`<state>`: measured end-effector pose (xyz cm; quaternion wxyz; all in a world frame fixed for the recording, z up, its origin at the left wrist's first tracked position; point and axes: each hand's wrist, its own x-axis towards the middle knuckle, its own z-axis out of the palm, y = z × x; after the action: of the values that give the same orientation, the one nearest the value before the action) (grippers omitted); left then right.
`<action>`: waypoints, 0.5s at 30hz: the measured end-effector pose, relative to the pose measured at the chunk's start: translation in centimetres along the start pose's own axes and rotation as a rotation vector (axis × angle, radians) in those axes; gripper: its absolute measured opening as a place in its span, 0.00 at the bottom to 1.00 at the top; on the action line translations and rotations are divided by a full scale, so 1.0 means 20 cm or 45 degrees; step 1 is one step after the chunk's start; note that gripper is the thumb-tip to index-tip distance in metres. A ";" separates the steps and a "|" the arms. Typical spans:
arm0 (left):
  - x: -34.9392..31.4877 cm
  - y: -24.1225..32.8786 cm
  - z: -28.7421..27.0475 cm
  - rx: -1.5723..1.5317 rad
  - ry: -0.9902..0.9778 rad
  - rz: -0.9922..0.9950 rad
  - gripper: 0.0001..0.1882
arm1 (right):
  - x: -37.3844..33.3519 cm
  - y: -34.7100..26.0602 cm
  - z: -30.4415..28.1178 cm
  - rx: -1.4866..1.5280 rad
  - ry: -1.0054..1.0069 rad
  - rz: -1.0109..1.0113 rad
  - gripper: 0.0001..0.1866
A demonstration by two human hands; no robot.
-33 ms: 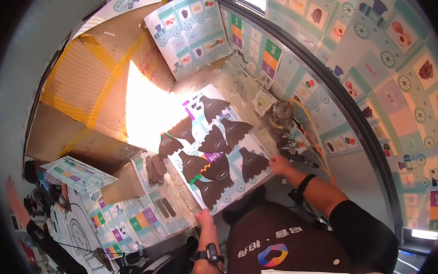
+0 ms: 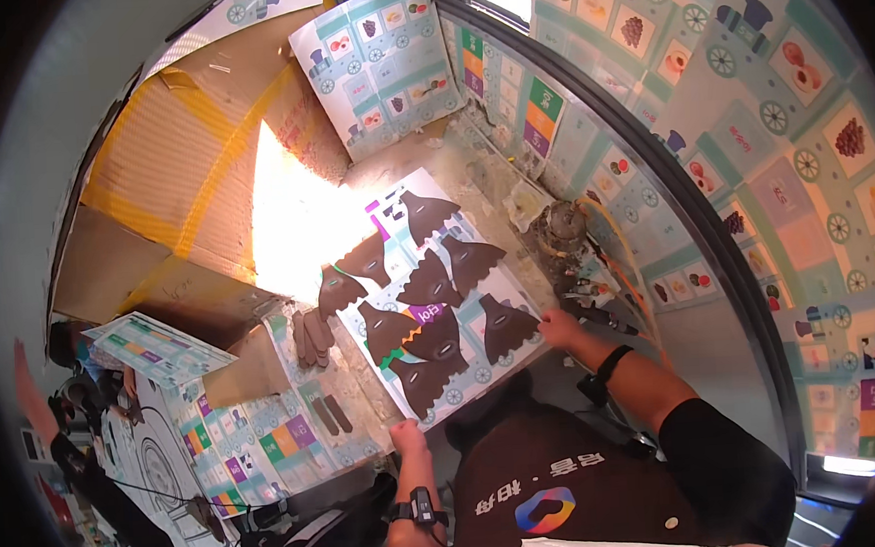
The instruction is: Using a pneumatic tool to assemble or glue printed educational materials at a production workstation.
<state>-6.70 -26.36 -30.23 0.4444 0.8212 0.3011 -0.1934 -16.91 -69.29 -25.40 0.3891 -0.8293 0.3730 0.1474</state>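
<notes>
At the far left a spread of printed cardboard sheets (image 2: 237,436) lies on the bench, with flattened brown cardboard (image 2: 171,179) beyond it and a small pile of loose dark brown cut-outs (image 2: 311,336) just beside the sheets.

In the middle is the printed sheet (image 2: 465,307) that both hands hold. It lies flat and turned at an angle in front of the person, and it is covered with dark brown shaped pieces (image 2: 428,284).

The left hand (image 2: 407,438), with a watch (image 2: 419,505) on its wrist, is curled closed on the sheet's near corner. The right hand (image 2: 558,324), with a black wristband (image 2: 604,369), rests on the sheet's right edge. I cannot tell whether its fingers pinch the edge or only press on it. The hands are well apart, one at each end of the sheet.

Against the picture taken the same instant, nothing has shifted. Sheet, pieces and hands sit exactly alike, so the sheet is being steadied rather than moved.

To the right stands a cluttered pot (image 2: 560,231), and beyond it a wall of printed panels (image 2: 751,154).
</notes>
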 end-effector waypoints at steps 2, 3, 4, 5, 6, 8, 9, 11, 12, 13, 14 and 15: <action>-0.07 0.11 -0.02 -0.132 -0.322 -0.119 0.17 | -0.01 0.08 -0.06 0.067 -0.049 -0.044 0.19; -0.05 0.08 -0.05 -0.138 -0.313 -0.109 0.17 | -0.02 0.07 -0.08 0.118 -0.125 -0.137 0.19; -0.02 0.05 -0.07 -0.182 -0.414 0.097 0.16 | -0.03 0.06 -0.08 0.120 -0.124 -0.153 0.19; -0.10 0.07 -0.15 -0.266 -0.475 0.281 0.15 | 0.01 0.02 -0.03 0.369 -0.194 -0.121 0.19; -0.10 0.02 -0.23 -0.267 -0.591 0.169 0.19 | 0.05 -0.04 0.03 0.613 -0.273 -0.078 0.21; -0.14 0.26 -0.13 -0.133 -0.818 0.152 0.21 | -0.11 0.01 -0.12 0.740 -0.181 0.099 0.21; -0.18 0.30 -0.17 -0.113 -0.910 0.089 0.23 | -0.15 -0.07 -0.13 0.773 -0.217 0.183 0.22; -0.23 0.35 -0.20 -0.126 -0.953 0.109 0.25 | -0.17 -0.09 -0.12 0.730 -0.234 0.151 0.22; -0.26 0.30 -0.31 -0.232 -0.898 0.105 0.25 | -0.11 -0.20 -0.05 0.589 -0.331 0.103 0.21; -0.25 0.34 -0.27 -0.196 -0.935 0.166 0.26 | -0.17 -0.17 -0.09 0.635 -0.287 0.102 0.21; -0.24 0.35 -0.22 -0.156 -0.927 0.233 0.26 | -0.25 -0.13 -0.13 0.596 -0.219 0.043 0.21; -0.23 0.33 -0.23 -0.130 -0.897 0.273 0.26 | -0.29 -0.17 -0.15 0.513 -0.181 -0.042 0.21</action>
<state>-5.52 -26.70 -21.09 0.5790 0.7079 0.0513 -0.4013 -18.54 -67.18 -18.60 0.5747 -0.7282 0.3529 0.1218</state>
